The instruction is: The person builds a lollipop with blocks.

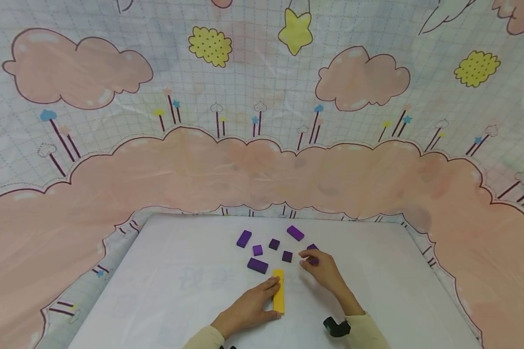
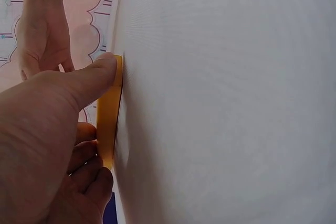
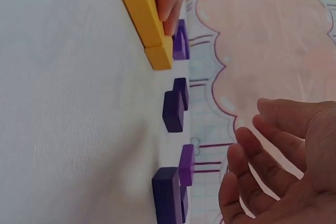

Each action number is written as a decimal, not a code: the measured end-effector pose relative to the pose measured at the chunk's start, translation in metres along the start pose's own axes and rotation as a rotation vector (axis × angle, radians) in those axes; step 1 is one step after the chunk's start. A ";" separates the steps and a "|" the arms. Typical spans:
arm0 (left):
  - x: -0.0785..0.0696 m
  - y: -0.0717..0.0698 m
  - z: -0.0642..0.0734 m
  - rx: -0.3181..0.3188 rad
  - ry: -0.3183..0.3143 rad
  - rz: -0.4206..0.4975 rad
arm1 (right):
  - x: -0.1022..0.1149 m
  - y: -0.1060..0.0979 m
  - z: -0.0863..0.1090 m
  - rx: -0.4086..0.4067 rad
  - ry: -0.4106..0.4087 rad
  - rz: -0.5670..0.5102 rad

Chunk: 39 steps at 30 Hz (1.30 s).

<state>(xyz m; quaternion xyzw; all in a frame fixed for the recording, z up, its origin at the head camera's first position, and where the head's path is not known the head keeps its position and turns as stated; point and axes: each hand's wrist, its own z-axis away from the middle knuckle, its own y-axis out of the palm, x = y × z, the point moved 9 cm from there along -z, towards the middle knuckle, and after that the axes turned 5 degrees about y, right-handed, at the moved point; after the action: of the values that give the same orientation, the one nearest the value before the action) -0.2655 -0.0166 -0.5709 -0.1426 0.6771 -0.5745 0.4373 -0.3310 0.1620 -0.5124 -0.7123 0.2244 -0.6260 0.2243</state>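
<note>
A straight row of yellow blocks [image 1: 279,298] lies on the white table, with a seam near its far end in the right wrist view. My left hand [image 1: 251,306] holds the row, thumb at the near end and fingers by the far end. To the right, my right hand [image 1: 326,274] hovers over the table, fingers loosely bent and nothing held in the right wrist view. Partly behind that hand is a purple block [image 1: 313,247]. A dark purple cube [image 1: 287,256] sits just left of its fingertips. Beyond the yellow row lies an oblong purple block [image 1: 257,265].
Further back are two oblong purple blocks, one left [image 1: 244,239] and one right [image 1: 295,233], with small cubes [image 1: 274,244] between them. A patterned cloth [image 1: 262,169] hangs behind the white table [image 1: 166,271].
</note>
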 end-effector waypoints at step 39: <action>0.000 0.000 0.000 0.003 0.020 0.014 | 0.012 0.102 -0.033 0.329 0.008 -0.010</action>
<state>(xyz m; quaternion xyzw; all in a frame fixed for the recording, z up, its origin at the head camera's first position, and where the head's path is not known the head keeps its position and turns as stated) -0.2648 -0.0166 -0.5711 -0.1314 0.6816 -0.5738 0.4347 -0.3661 0.0722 -0.5600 -0.6646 0.1165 -0.6583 0.3338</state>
